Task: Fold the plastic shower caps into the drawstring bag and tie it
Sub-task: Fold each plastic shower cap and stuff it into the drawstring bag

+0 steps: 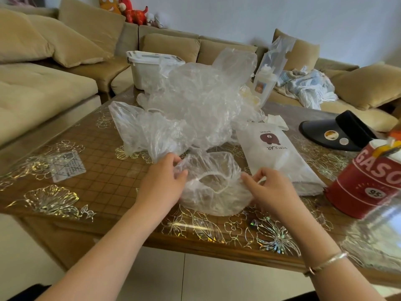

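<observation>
A clear plastic shower cap [213, 187] with a white elastic rim lies on the table near the front edge. My left hand [163, 178] pinches its left edge. My right hand [270, 187] pinches its right edge with curled fingers. Behind it rises a heap of several more crumpled clear shower caps [191, 105]. To the right lies the white drawstring bag [275, 155], flat, printed with a brown bear and the word POPULAR; its strings are not plainly visible.
A wooden table [104, 170] with a floral glass top holds a red GASOLINE tin [368, 183] at right, a black visor [338, 132], a white lidded box [149, 68] and a tall clear packet [271, 70]. A beige sofa [43, 61] wraps behind.
</observation>
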{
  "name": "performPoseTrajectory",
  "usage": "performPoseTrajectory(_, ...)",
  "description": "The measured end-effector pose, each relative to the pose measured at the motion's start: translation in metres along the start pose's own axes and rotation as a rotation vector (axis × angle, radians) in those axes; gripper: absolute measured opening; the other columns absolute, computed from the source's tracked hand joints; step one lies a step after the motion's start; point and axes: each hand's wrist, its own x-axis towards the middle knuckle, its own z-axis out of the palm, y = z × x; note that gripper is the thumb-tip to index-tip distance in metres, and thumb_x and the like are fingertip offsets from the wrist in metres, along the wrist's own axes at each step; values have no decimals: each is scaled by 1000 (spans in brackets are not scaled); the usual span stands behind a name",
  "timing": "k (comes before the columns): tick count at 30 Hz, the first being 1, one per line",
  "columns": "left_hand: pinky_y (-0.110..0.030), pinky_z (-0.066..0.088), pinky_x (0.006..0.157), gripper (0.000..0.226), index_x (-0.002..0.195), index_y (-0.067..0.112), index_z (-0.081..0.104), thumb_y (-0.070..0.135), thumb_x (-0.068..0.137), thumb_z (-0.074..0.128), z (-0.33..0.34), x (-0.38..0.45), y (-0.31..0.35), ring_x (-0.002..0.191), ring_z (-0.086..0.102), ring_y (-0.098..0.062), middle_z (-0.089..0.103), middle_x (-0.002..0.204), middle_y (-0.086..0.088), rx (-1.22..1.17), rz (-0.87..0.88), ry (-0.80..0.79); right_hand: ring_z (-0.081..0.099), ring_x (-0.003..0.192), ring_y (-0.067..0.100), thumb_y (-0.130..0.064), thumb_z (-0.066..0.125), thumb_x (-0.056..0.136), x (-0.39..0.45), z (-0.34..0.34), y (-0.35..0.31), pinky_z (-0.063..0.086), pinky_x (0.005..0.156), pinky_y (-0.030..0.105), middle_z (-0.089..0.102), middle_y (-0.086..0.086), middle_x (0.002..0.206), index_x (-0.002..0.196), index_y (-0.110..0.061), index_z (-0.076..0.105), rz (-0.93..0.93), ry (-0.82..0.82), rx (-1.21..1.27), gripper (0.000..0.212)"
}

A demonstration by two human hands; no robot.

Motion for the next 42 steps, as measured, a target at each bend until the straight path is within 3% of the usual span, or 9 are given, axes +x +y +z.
performPoseTrajectory(6, -28, 48, 85, 43, 135, 25, 46, 39, 95, 57, -15, -4, 1, 106, 55, -11, 52, 128, 8, 60, 28, 54, 54, 60, 10, -32, 60, 94, -6, -8, -5, 47, 56, 29, 57, -5, 65, 75, -19, 54, -329, 258, -147, 24)
performPoseTrajectory(8, -24, 36, 105, 38, 134, 25, 50, 33, 97, 55, -11, -12, 9, 124, 47, -10, 50, 134, 10, 95, 150, 54, 59, 77, 4, -26, 60, 94, -4, -1, -8, 52, 70, 20, 64, -8, 86, 91, -20, 60, -445, 174, -69, 6)
performPoseTrajectory(11, -16, 13, 108, 42, 142, 26, 45, 33, 100, 46, 1, -19, 20, 136, 32, -4, 43, 145, 13, 247, 332, -47, 50, 116, 0, -28, 51, 99, 3, 16, -6, 38, 103, 18, 56, -11, 131, 129, -22, 55, -575, -20, -150, 31)
performPoseTrajectory(17, -28, -4, 119, 83, 156, 21, -4, 62, 95, 34, 11, -10, 4, 151, -5, -14, -8, 164, 4, 499, 291, -400, 2, 150, 7, -43, 32, 104, 17, 35, 6, 9, 124, 33, 9, -10, 162, 156, -26, 15, -576, -229, -390, 57)
performPoseTrajectory(24, -37, -8, 122, 108, 153, 28, -18, 84, 74, 31, -2, -1, -14, 146, -22, -7, -24, 158, 13, 512, 240, -548, 0, 145, -4, -59, 41, 96, 11, 24, 9, 9, 122, 32, 7, -18, 161, 156, -35, 14, -544, -284, -272, 69)
performPoseTrajectory(29, -26, 7, 118, 93, 155, 33, 16, 73, 77, 49, -10, -8, -6, 147, 9, -1, 12, 160, 20, 248, 318, -374, 21, 143, -6, -42, 68, 86, -3, 1, 11, 21, 116, 23, 27, -26, 154, 138, -45, 38, -593, -269, -90, 59)
performPoseTrajectory(35, -26, 38, 105, 72, 136, 39, 38, 68, 75, 65, -15, -23, -1, 125, 34, 6, 33, 135, 27, 213, 352, -370, 32, 133, -7, -19, 64, 86, -3, -3, 18, 14, 103, 2, 41, -21, 144, 128, -35, 50, -619, -314, -284, 47)
performPoseTrajectory(38, -28, 45, 100, 79, 137, 37, 37, 71, 72, 66, -13, -25, -1, 120, 41, 4, 33, 133, 28, 293, 356, -382, 47, 120, -5, -17, 60, 91, 0, 6, 16, 29, 92, -3, 57, -17, 127, 118, -27, 60, -613, -238, -289, 29)
performPoseTrajectory(42, -20, 44, 90, 69, 134, 37, 40, 64, 77, 68, -13, -23, 1, 117, 43, 5, 36, 131, 28, 295, 350, -340, 59, 74, -5, -23, 57, 96, 3, 10, 11, 46, 68, 12, 64, -16, 83, 92, -28, 66, -529, -147, -51, 11)
